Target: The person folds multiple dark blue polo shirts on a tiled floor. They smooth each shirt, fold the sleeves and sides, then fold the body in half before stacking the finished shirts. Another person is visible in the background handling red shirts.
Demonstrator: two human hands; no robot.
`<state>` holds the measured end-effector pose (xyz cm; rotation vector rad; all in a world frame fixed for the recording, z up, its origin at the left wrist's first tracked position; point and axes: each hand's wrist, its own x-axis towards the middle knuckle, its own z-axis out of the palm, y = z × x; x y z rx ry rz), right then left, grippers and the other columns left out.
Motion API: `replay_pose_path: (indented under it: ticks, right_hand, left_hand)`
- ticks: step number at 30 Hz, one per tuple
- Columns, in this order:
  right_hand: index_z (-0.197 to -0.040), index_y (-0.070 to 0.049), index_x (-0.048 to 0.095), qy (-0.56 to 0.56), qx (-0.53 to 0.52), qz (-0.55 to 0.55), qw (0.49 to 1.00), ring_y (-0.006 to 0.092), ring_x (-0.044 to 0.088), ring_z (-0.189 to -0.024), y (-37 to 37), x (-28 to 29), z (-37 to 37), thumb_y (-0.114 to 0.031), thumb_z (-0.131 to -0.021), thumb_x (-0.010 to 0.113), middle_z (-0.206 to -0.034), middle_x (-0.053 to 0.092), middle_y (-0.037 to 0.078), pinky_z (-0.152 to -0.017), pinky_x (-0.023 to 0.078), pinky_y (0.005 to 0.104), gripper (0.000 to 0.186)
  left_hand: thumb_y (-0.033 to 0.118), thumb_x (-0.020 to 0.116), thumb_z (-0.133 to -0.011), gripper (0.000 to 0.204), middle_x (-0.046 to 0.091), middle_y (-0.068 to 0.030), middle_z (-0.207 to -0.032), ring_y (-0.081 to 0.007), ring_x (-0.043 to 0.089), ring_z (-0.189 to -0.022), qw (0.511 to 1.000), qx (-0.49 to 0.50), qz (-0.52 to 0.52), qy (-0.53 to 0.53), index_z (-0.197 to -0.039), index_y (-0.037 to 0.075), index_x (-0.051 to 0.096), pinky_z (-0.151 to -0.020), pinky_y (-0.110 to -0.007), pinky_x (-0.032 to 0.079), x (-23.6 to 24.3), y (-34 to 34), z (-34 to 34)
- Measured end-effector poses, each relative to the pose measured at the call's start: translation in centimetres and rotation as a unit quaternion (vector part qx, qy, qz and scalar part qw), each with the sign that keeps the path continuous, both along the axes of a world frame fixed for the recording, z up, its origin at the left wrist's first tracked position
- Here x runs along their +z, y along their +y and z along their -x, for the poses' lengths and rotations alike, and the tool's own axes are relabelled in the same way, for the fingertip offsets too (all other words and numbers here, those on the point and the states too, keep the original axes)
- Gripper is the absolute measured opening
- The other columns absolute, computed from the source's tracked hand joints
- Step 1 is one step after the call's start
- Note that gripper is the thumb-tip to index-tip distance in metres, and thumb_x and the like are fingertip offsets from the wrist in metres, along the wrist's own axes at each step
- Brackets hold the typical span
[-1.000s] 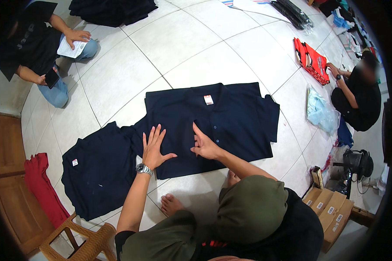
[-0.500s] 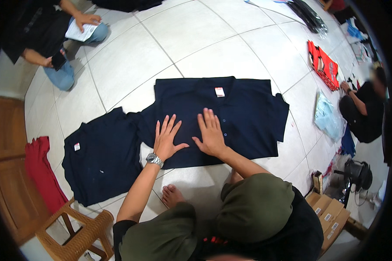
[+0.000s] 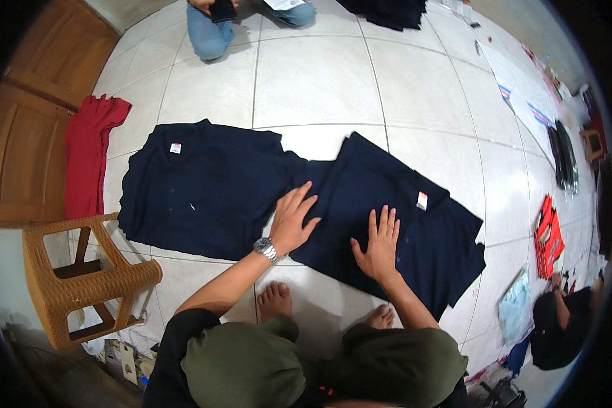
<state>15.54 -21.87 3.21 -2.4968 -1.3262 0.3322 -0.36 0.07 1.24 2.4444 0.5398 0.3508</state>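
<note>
A dark navy button-up shirt (image 3: 367,180) lies spread on the tiled floor before me, with a white-and-red tag at its collar. My left hand (image 3: 294,221) rests on the left edge of this shirt, fingers outstretched, and a metal watch circles the wrist. Flat on the front of the same shirt, beside the buttons, is my right hand (image 3: 379,245) with its fingers apart. Neither hand grips anything. To the left lies a second navy garment (image 3: 217,183), also tagged; the right shirt's sleeve reaches its edge.
A brown woven-pattern plastic stool (image 3: 92,272) stands at the left, near a red garment (image 3: 92,160). A person in jeans (image 3: 211,37) kneels at the far side. Orange-red clothes (image 3: 549,238), a light blue bagged bundle (image 3: 515,309) and another person (image 3: 557,326) are at right.
The view has swung left, so things appear shifted right and turned. My left hand has slid toward the shirt's left edge; my right hand stays flat near the buttons.
</note>
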Motion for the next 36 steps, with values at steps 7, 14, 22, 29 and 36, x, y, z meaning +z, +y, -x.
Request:
replay_pose_path:
  ticks: [7,14,22,29,36]
  right_hand:
    - [-0.142,0.006,0.054,0.088,0.285,-0.017,0.954,0.0436,0.054,-0.136,9.8,7.3,-4.8,-0.021,-0.091,0.076,-0.143,0.057,0.027,-0.112,0.046,0.0517,0.062]
    - [-0.136,0.002,0.057,-0.006,0.283,0.168,0.944,0.041,0.071,-0.112,26.8,2.5,-4.9,-0.02,-0.088,0.077,-0.126,0.066,0.024,-0.093,0.059,0.0493,0.056]
    - [-0.111,-0.004,0.071,0.051,0.269,0.049,0.961,0.0424,0.072,-0.1,26.4,1.7,-4.1,-0.015,-0.083,0.072,-0.099,0.074,0.023,-0.089,0.058,0.0535,0.03]
    - [-0.107,-0.008,0.075,0.026,0.238,-0.011,0.971,0.0415,0.073,-0.091,20.4,9.4,-9.4,-0.018,-0.086,0.066,-0.091,0.075,0.02,-0.085,0.057,0.0536,0.025]
    - [-0.09,-0.005,0.072,0.082,0.189,0.0,0.979,0.0432,0.071,-0.09,16.2,11.9,-8.7,-0.015,-0.078,0.069,-0.086,0.074,0.021,-0.081,0.056,0.0539,0.016]
  left_hand:
    - [0.014,0.074,-0.092,0.055,0.059,-0.0213,-0.147,-0.0397,0.073,-0.094,0.994,0.111,0.004,0.02,-0.142,-0.002,0.056,-0.085,-0.047,0.06,0.4,3.3,-0.5]
    - [0.004,0.073,-0.084,0.052,0.067,-0.0215,-0.117,-0.0435,0.07,-0.102,0.988,0.123,0.014,0.097,-0.134,0.0,0.058,-0.086,-0.052,0.059,-0.9,3.6,-1.7]
    - [0.012,0.084,-0.083,0.026,0.067,-0.0115,-0.1,-0.0344,0.071,-0.088,0.984,0.152,0.088,0.0,-0.102,0.003,0.068,-0.076,-0.042,0.057,2.1,3.0,1.9]
    - [0.005,0.085,-0.078,0.023,0.062,-0.0126,-0.108,-0.0306,0.068,-0.082,0.972,0.196,0.076,-0.105,-0.086,0.0,0.063,-0.075,-0.039,0.056,5.0,1.2,3.8]
    - [-0.005,0.08,-0.082,0.029,0.068,-0.0143,-0.102,-0.0261,0.067,-0.092,0.948,0.221,0.159,-0.163,-0.103,0.0,0.06,-0.086,-0.035,0.055,4.1,-2.3,4.3]
